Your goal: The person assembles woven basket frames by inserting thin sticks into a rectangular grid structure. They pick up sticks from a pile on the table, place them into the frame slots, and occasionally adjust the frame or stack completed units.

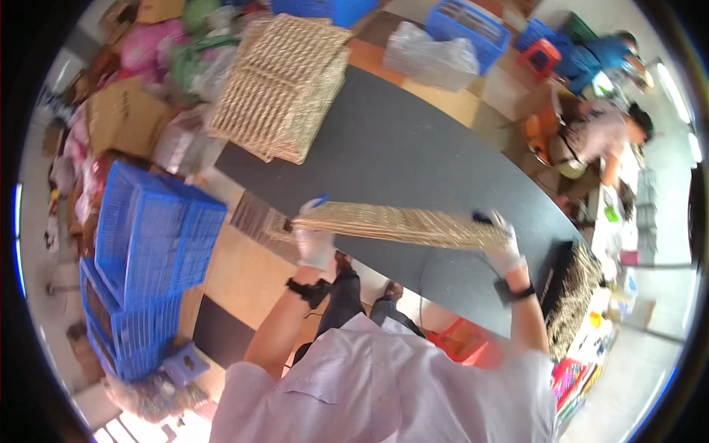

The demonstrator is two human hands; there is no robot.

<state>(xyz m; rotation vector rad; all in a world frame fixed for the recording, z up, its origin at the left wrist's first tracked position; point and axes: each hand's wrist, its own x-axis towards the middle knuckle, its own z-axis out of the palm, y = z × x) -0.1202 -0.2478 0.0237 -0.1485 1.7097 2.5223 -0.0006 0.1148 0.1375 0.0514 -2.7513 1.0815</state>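
A tan woven panel point(402, 224) stretches between my two hands above the dark grey table point(384, 151). It is tilted so that I see it nearly edge-on, and I cannot tell whether it is one sheet or a few together. My left hand point(315, 244), in a white glove, is closed on its left end. At the opposite end my right hand point(504, 249), also gloved and blurred by motion, grips the panel. Most fingers are hidden or smeared. Similar woven panels lie in a stack point(281, 81) at the table's far left.
Blue plastic crates point(159, 236) stand on the floor at my left. Bags and cardboard boxes point(125, 114) are piled behind them. Dark textured material point(576, 295) sits at the table's right end, above a red stool point(465, 342). Two people point(591, 133) work at the far right.
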